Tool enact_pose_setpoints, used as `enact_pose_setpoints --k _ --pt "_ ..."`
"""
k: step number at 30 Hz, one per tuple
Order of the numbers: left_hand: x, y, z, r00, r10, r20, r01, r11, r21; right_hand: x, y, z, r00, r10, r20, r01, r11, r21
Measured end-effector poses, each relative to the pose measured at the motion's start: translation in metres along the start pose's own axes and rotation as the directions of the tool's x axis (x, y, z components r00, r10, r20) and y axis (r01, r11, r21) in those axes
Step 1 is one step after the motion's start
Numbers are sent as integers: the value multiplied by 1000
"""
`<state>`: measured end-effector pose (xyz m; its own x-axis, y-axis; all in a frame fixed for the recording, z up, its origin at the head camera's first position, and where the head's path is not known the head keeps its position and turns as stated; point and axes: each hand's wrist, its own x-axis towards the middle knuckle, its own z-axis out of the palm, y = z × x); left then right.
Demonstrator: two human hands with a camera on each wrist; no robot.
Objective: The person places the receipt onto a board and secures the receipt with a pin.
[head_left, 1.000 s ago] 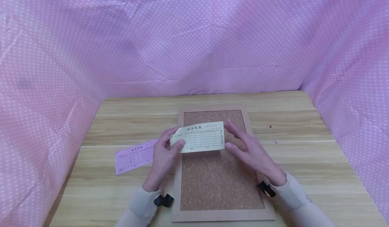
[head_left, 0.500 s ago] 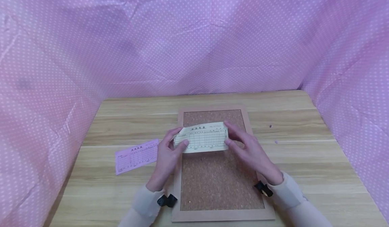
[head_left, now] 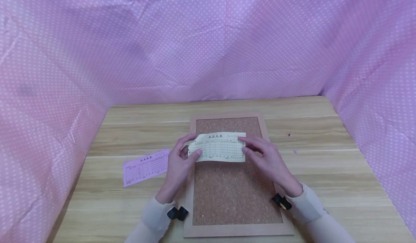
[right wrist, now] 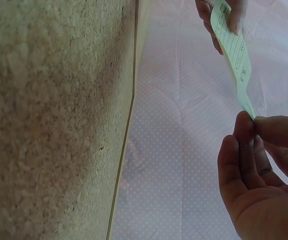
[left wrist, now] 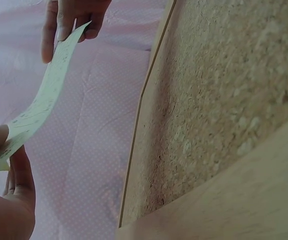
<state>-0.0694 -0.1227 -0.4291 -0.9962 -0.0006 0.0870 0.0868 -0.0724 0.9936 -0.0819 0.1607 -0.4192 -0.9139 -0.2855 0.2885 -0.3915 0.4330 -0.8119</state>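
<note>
A pale yellow-green printed receipt slip (head_left: 217, 147) is held up over the framed cork board (head_left: 237, 196), bowed slightly along its length. My left hand (head_left: 179, 163) grips its left end, thumb on the printed face and fingers behind. At the opposite end, my right hand (head_left: 268, 161) pinches the slip's edge; the right wrist view shows thumb and fingertips meeting at the paper (right wrist: 234, 50). In the left wrist view the slip (left wrist: 46, 92) spans both hands, apart from the board. A pink printed slip (head_left: 145, 167) lies on the table, left of my left hand.
The wooden table (head_left: 325, 185) carries the cork board in its middle. Two tiny scraps, a dark one (head_left: 289, 135) and a purple one (head_left: 295, 152), lie right of the board. Pink dotted cloth (head_left: 208, 55) hangs around the back and sides.
The yellow-green slip has moved slightly right. My right hand, beside the slip's right end with fingers spread a second ago, has taken hold of that end. The pink slip has not moved.
</note>
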Motion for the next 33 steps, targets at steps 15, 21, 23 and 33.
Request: enact_pose_setpoints --k 15,21,23,33 --pt "7 0 -3 1000 23 -9 -22 995 92 -2 2 -7 1000 28 -14 -28 1000 -12" --pt "11 1 -2 999 35 8 -36 977 212 -3 2 -10 998 54 -8 -54 998 -10" --pt "12 2 -2 1000 25 16 -28 972 235 -2 3 -12 998 55 -6 -55 998 -9" --pt "20 1 -1 999 -4 41 -6 968 251 3 10 -18 998 65 -6 -65 998 -16"
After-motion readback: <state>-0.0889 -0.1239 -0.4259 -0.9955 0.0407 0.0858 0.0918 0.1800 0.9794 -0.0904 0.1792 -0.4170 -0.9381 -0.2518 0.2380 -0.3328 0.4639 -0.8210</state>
